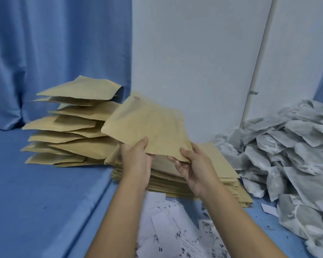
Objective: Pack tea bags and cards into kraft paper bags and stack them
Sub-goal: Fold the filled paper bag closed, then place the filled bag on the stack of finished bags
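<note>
Both hands hold one kraft paper bag (pixel 147 125) in the air above a flat pile of empty kraft bags (pixel 226 175). My left hand (pixel 136 161) pinches its near left edge, thumb on top. At the near right corner my right hand (pixel 196 170) grips it. To the left rises a loose stack of filled kraft bags (pixel 71 125). Grey tea bags (pixel 291 148) lie heaped on the right. White printed cards (pixel 175 229) are scattered below my forearms.
A blue cloth (pixel 35 198) covers the work surface, with a fold running toward me. A blue curtain (pixel 54 43) hangs behind the filled stack. A white wall with a thin white pipe (pixel 257 66) stands at the back right.
</note>
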